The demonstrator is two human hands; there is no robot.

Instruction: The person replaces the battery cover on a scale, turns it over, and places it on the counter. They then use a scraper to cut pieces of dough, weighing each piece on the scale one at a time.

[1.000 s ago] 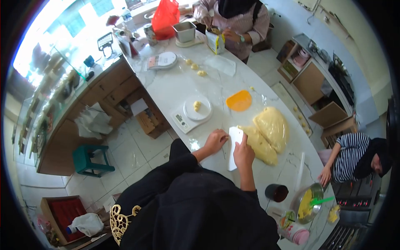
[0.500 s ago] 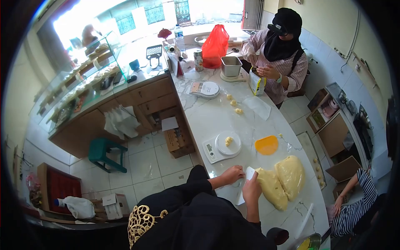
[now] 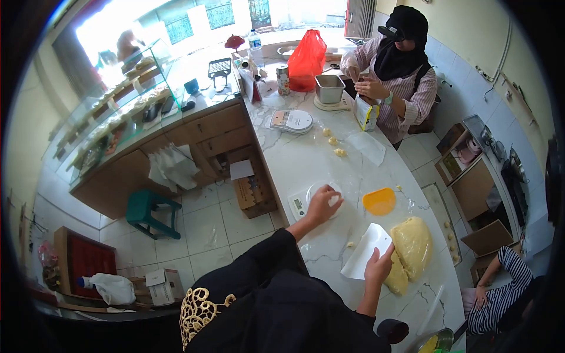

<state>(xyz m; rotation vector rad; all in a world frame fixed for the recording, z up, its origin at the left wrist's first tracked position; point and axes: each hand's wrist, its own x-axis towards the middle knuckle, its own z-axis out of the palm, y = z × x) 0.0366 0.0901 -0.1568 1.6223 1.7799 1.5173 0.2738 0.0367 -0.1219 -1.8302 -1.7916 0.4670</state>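
White scraper was pinched by the right hand beside yellow dough, while the left hand was held over the scale, its grip not discernible.

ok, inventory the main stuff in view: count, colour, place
Dough slabs: 2, yellow, counter right
White scraper: 1, white, by dough
Orange scraper: 1, orange, beyond dough
Scales: 2, white, counter left
Dough lumps: 3, yellow, far counter
Bag: 1, red, far counter
Tin: 1, silver, beside bag
Cup: 1, dark, near edge
Stool: 1, green, floor left
Co-workers: 2, striped, far and right
Left hand: 1, black sleeve, over nearer scale
Right hand: 1, black sleeve, holding white scraper
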